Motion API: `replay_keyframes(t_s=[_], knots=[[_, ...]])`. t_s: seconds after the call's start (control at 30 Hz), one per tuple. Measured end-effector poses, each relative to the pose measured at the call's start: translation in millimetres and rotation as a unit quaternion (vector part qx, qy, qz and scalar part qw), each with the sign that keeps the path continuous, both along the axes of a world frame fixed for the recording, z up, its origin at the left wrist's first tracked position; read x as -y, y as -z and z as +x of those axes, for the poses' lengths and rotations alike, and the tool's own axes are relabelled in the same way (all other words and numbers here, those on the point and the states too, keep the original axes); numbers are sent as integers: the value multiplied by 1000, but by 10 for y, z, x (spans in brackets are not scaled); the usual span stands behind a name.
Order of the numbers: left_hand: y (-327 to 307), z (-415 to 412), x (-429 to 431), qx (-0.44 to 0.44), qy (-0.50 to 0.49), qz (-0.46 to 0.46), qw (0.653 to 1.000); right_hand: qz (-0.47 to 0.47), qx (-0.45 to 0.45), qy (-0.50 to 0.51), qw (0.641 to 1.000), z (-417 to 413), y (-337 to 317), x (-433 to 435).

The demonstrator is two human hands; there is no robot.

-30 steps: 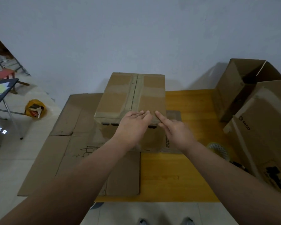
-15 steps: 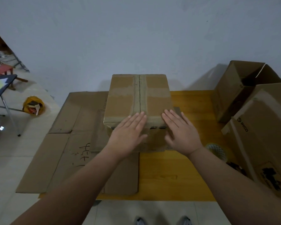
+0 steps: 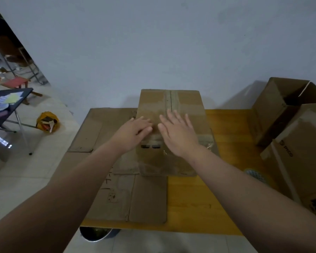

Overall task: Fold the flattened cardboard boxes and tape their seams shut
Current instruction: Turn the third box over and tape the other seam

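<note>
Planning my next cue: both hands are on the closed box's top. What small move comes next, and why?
Likely slide both hands away along the tape, pressing it down. The left hand and right hand lie flat on the near half of the box top; the tape's far stretch lies beyond their fingers.

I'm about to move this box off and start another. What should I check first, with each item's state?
1. Tape covers the box top seam: ok.
2. Tape end at the near edge: cannot tell, hands cover it.
3. Left hand and right hand free, flat on top: ok.
4. Flattened cardboard clear to lift: not ok, box stands partly on it.
5. Tape roll at hand: ok, lies right of the box.
</note>
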State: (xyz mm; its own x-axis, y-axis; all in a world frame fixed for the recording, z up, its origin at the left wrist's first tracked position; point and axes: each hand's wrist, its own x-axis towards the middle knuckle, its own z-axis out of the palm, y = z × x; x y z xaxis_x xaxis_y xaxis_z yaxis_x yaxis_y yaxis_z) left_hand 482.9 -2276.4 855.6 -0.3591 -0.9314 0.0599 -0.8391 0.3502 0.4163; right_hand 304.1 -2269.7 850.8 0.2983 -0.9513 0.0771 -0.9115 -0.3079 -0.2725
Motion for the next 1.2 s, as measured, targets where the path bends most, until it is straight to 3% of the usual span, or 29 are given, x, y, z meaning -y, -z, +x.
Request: replay_keyframes(t_s=[0.07, 0.17, 0.33, 0.57, 0.67, 0.73, 0.8, 0.87, 1.0, 1.1, 1.2], knots=[[149, 91, 47, 38, 50, 22, 998, 31, -30, -20, 999, 153, 95, 30], [345, 317, 36, 34, 57, 3, 998, -8, -74, -20, 997, 186, 230, -27], [436, 474, 93, 149, 73, -63, 984, -33, -164, -49, 985, 123, 305, 22], [448, 435, 41, 152, 52, -68, 985, -33, -187, -69, 979, 119, 290, -21], [466, 366, -44, -12, 3, 8, 1000, -47, -141, -3, 989, 4, 296, -114], [503, 266, -131, -131, -38, 21, 990, -64, -149, 27, 986, -114, 397, -206], [504, 140, -180, -167, -88, 6, 982, -89, -168, 9, 982, -210, 490, -254], [451, 39, -178, -134, -137, -23, 981, -59, -177, -19, 982, -242, 466, -280], [178, -154, -57, 70, -180, -90, 977, -59, -120, -76, 988, -424, 235, -200], [-30, -492, -8, 118, -112, -71, 984, -79, -55, -12, 995, -753, 117, -71], [40, -825, -71, 154, -14, -31, 987, -18, -52, -8, 998, -1007, 315, -22]])
